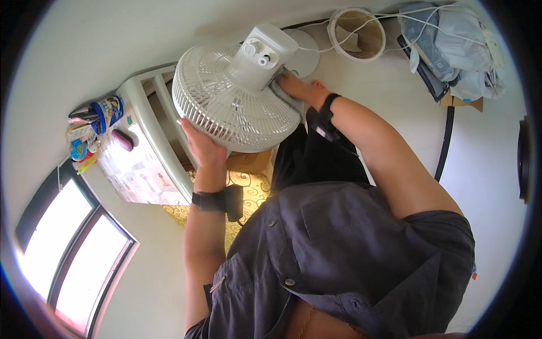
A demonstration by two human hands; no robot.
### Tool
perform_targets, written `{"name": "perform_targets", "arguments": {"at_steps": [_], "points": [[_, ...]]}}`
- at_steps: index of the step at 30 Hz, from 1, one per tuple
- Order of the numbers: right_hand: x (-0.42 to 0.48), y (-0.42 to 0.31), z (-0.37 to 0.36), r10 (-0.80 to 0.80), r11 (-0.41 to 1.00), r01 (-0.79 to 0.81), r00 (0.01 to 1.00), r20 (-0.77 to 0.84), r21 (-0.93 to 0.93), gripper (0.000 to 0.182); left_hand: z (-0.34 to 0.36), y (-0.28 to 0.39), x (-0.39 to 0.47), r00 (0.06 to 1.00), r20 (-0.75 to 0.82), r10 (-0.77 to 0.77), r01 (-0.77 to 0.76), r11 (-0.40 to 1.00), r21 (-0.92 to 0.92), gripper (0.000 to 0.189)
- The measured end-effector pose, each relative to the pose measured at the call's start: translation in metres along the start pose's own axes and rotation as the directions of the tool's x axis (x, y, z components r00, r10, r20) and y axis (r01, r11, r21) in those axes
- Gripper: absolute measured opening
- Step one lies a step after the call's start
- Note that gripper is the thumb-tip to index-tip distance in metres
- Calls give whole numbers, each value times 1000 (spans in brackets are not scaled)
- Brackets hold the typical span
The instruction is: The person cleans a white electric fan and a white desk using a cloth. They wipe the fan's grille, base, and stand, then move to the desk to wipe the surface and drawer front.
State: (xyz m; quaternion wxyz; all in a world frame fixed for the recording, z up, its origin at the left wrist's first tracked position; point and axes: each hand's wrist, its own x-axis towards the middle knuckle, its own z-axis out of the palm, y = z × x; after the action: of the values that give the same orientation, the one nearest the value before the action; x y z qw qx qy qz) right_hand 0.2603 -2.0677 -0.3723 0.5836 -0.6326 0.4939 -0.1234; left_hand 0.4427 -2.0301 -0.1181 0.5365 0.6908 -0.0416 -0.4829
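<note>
A white electric fan (237, 93) stands before me, its round slatted guard tilted and its motor housing (262, 51) with two knobs facing up. My left hand (204, 146) holds the guard's rim at the lower left, with the fingers partly hidden behind it. At the other side, my right hand (296, 86) presses a grey cloth (284, 96) to the rear of the guard, close beside the housing. The fan's round base (307, 53) shows on the floor behind. Both my wrists wear black straps with small devices.
A white cabinet (159, 161) at the left bears a blue tin (108, 111) and a dark red oval object (123, 140). Right of the fan base stands a white bucket (357, 53). White cables run past it towards plastic bags (459, 42). A window (76, 250) is at lower left.
</note>
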Motion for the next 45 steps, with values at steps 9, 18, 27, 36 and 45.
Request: {"name": "perform_targets", "arguments": {"at_steps": [9, 18, 27, 36, 45], "points": [[-24, -1, 3, -204, 675, 309, 951, 233, -670, 35, 3, -2, -1, 998, -59, -10, 10, 1000, -15, 60], [-42, 2, 19, -544, 703, 345, 825, -157, -622, 37, 1, -3, -2, 1000, 4, 0, 0, 999, -44, 66], [-130, -150, -37, -485, 862, 480, 875, -10, 163, 60, -8, -6, 3, 998, 57, -21, 25, 997, -74, 66], [17, -225, -12, -162, 958, 175, 984, -73, 228, 64, 1, -4, -6, 997, 77, -4, 10, 997, -72, 62], [191, -165, -23, 412, 801, -429, 901, 134, 417, 66, 9, -25, -4, 972, 131, 195, -192, 981, -35, 59]]}}
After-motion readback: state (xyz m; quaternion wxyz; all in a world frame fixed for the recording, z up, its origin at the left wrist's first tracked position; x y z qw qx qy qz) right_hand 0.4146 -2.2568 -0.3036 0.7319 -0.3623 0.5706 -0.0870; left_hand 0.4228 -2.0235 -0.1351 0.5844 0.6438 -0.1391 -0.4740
